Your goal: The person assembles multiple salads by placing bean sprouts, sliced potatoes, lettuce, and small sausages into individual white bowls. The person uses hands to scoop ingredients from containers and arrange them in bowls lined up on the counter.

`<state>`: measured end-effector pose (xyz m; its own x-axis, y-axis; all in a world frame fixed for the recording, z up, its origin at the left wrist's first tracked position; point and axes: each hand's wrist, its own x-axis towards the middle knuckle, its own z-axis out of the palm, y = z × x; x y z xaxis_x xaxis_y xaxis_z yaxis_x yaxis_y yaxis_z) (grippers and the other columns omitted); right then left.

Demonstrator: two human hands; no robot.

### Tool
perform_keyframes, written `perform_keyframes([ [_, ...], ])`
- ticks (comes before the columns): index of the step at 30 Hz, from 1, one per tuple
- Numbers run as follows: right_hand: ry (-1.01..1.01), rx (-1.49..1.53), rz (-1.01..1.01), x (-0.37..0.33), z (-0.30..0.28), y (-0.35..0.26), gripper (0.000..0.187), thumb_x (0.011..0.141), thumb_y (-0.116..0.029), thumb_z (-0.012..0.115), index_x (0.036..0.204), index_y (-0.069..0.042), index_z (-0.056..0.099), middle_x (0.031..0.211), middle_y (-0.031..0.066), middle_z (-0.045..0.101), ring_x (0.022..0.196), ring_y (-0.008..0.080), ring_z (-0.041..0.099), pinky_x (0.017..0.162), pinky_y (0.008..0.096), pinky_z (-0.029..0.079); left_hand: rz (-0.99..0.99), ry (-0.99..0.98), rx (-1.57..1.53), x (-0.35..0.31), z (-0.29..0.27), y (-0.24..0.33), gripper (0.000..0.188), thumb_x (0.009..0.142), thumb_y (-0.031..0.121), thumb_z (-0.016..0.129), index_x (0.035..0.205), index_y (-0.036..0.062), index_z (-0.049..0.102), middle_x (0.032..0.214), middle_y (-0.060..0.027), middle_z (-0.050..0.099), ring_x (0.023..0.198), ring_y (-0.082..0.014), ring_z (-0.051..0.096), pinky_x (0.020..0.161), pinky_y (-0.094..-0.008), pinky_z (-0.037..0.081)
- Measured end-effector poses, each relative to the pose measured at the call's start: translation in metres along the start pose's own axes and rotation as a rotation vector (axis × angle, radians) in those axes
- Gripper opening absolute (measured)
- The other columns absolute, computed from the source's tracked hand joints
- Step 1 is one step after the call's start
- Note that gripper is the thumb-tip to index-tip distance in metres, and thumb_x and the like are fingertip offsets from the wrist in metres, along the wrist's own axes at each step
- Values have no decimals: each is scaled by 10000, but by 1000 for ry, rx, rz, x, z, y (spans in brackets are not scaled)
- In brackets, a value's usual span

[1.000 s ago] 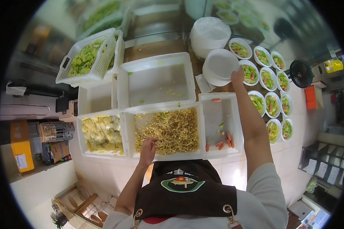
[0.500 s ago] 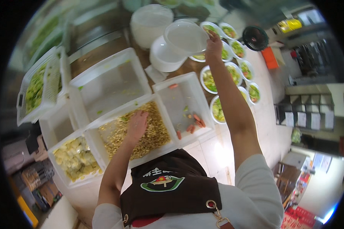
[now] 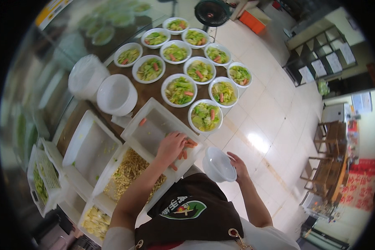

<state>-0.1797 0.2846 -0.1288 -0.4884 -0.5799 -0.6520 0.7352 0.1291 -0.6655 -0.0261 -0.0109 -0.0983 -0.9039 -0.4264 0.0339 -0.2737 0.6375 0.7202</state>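
Note:
My right hand (image 3: pixel 239 167) grips the rim of a white round bowl (image 3: pixel 218 165), which is tilted in front of my apron; no food shows inside it. My left hand (image 3: pixel 172 148) reaches into a white tray (image 3: pixel 148 121) with several sausage pieces (image 3: pixel 182 155). Its fingers are bent together at these pieces, and whatever is between them is hidden. One more sausage piece (image 3: pixel 143 121) lies at the tray's far end. Beneath my left forearm is a bin of bean sprouts (image 3: pixel 127 175). Pale yellow slices (image 3: pixel 96 221) fill the container nearest me.
Several white bowls (image 3: pixel 179 90) of lettuce topped with sausage stand at the far side. Stacked bowls (image 3: pixel 117 95) sit beside a plastic-wrapped stack (image 3: pixel 87 78). On the left are a bare white tray (image 3: pixel 91 143) and a basket of greens (image 3: pixel 41 179). A black fan (image 3: pixel 212 13) stands beyond.
My left hand has moved from the bean sprouts to the sausage tray. My right hand has come back from the stacked bowls with a bowl. The view has turned rightward.

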Motion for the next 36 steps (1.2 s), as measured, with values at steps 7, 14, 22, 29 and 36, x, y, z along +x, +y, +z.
perform_keyframes([
  [7,109,163,4,-26,-30,4,415,852,50,415,1266,20,418,1185,163,536,1055,236,547,906,328,456,111,-141,611,112,93,-17,292,713,133,649,979,74,547,930,-96,531,895,-258,542,711,-355,480],
  [14,186,216,-11,-18,-76,11,444,830,64,374,1266,5,431,1196,161,528,1084,228,525,921,312,435,92,-246,429,130,86,-19,315,701,128,665,988,66,552,918,-102,513,901,-280,540,712,-391,478],
  [22,136,238,16,-4,-76,9,445,837,52,381,1278,3,421,1210,153,512,1081,216,517,911,302,434,110,-303,218,142,68,-30,180,756,62,595,933,46,568,886,-104,517,840,-286,548,717,-392,452],
  [29,156,252,21,-2,-81,8,437,843,35,388,1277,-3,425,1201,152,520,1073,220,523,912,311,437,111,-215,286,162,82,-25,334,709,85,656,1019,70,532,978,-95,489,928,-277,532,719,-382,473],
  [36,169,282,15,-5,-81,6,441,841,24,399,1280,-10,424,1192,150,526,1062,230,531,906,319,440,130,-246,505,167,97,-11,395,658,67,697,1002,83,504,1038,-104,456,962,-274,524,695,-391,494],
])
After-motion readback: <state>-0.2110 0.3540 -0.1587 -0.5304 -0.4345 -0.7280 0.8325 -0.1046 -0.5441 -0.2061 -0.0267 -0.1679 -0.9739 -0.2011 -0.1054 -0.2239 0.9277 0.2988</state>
